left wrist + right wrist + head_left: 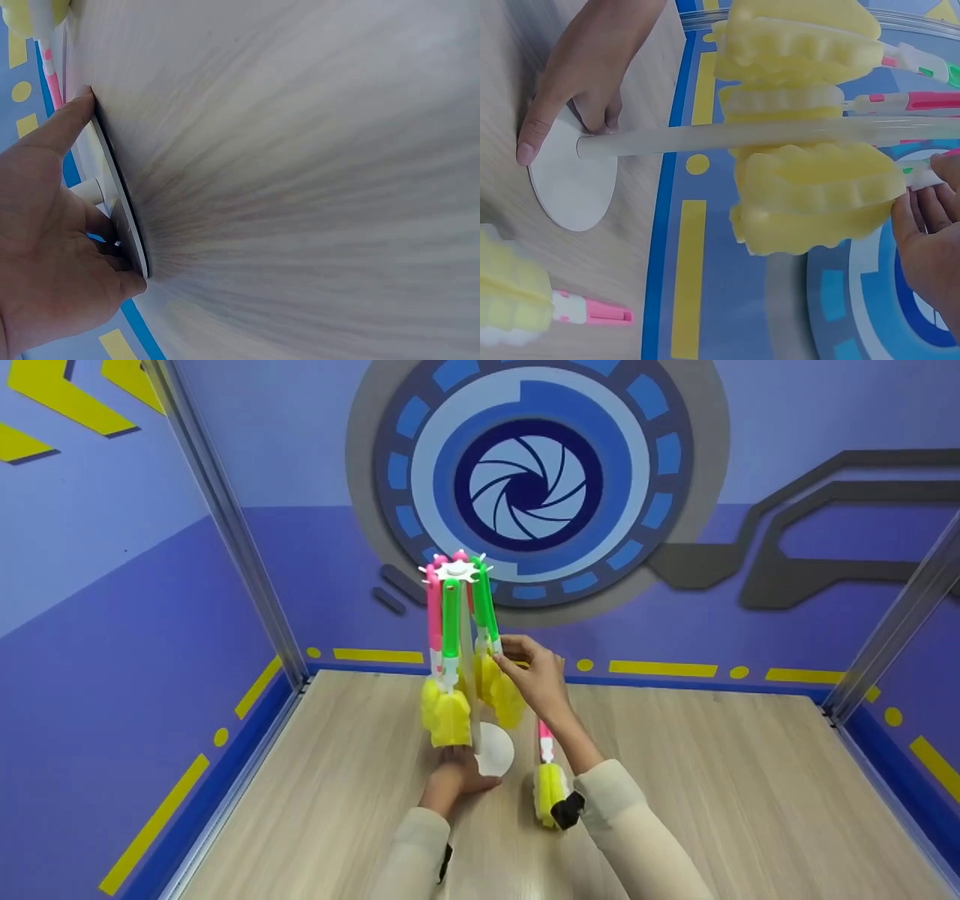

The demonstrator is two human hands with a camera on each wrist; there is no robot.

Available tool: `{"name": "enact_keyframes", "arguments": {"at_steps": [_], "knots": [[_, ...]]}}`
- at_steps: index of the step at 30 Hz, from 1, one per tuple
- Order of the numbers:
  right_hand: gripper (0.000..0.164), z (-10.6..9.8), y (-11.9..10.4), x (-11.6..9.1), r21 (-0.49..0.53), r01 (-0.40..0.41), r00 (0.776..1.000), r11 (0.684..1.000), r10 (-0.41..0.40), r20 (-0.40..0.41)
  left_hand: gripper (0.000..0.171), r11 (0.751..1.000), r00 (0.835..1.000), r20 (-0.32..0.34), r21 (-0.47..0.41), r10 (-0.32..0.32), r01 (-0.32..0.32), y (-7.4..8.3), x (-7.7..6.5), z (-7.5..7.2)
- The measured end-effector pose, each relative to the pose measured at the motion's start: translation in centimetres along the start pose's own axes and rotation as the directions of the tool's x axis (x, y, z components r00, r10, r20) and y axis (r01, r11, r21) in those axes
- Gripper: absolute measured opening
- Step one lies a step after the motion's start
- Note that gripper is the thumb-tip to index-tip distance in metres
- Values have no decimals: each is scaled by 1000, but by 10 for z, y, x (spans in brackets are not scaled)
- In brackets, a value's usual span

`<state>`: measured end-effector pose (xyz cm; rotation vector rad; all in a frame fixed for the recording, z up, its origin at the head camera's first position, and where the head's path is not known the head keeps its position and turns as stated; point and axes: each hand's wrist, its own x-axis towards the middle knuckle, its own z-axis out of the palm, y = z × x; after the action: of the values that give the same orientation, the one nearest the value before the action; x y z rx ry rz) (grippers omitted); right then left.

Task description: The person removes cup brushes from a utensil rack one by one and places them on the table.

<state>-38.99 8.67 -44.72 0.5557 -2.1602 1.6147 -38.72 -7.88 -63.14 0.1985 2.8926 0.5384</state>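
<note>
A white stand with a round base (574, 191), a slim pole (667, 139) and a notched top ring (456, 571) holds several sponge brushes, their pink or green handles upward and yellow sponge heads downward. My left hand (454, 776) holds the base by its rim, thumb and fingers spread around it, as the left wrist view also shows. My right hand (536, 675) pinches a green-handled sponge brush (486, 607) low on its handle, just above the yellow sponge (817, 184). That brush's upper end is at the ring.
Another sponge brush, pink-handled (550, 791), lies on the wooden table (712, 787) right of the stand, beside my right wrist. Blue printed panels (300, 577) with metal corner posts (225, 510) enclose the table at the back and sides.
</note>
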Motion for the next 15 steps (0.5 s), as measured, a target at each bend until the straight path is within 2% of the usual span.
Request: {"name": "enact_keyframes", "arguments": {"at_steps": [4, 11, 15], "knots": [[27, 0, -2, -2, -13, 10, 1000, 1000, -10, -23, 115, 1000, 1000, -6, -24, 0, 0, -2, 0, 1], [27, 2, -5, -5, -19, 2, 999, 1000, -3, -37, 115, 999, 999, -13, 4, 35, -35, -5, 2, 4], [27, 2, -8, -5, -16, 2, 999, 1000, -2, -43, 113, 999, 999, -4, 10, 35, -35, -1, -3, -2]]}}
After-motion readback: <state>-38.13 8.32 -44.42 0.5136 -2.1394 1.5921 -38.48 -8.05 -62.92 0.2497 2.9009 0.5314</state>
